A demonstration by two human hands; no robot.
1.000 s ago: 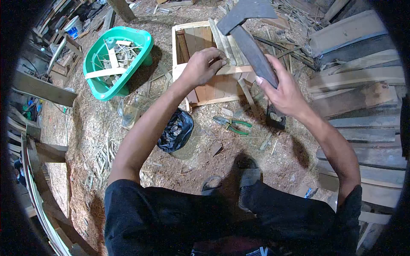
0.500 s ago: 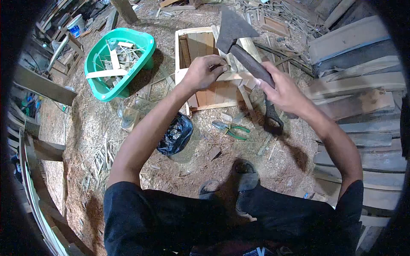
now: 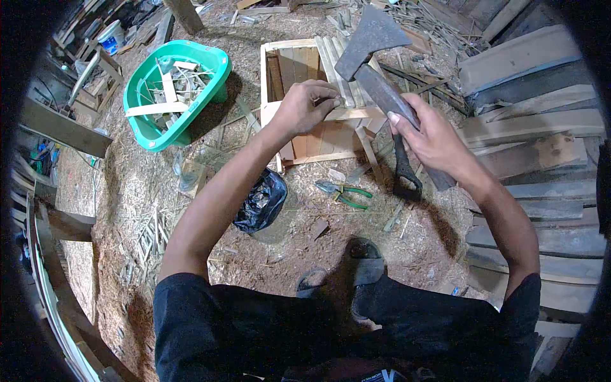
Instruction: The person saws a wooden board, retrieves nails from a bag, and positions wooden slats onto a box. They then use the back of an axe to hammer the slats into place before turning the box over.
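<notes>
1. Head view, right hand: the right hand (image 3: 429, 134) is wrapped firmly around the handle of a hatchet (image 3: 386, 90), its thumb lying along the wood. The broad metal head points up and away, above the slats, and the handle's butt shows below the grip.
2. Head view, left hand: the left hand (image 3: 308, 108) is partly closed, fingers curled with the thumb near their tips, at the near top edge of a wooden crate (image 3: 328, 141). Whether it pinches something small cannot be told.
3. Head view, crate: it rests on the floor (image 3: 299, 245) in front of the person, between the green basin and the stacked planks. Pale slats (image 3: 335, 63) run lengthwise over its right part, while its left part is uncovered, showing the interior.
4. Head view, near the crate: green-handled pliers (image 3: 344, 193) lie on the floor on its near side. A black tool handle (image 3: 406, 169) stands out close to its near right corner, and a black plastic bag (image 3: 266, 200) sits toward the left forearm.
5. Head view, farther out: a green basin (image 3: 140, 135) holding wood offcuts (image 3: 168, 89) stands at left; planks (image 3: 541, 191) are stacked at right.
</notes>
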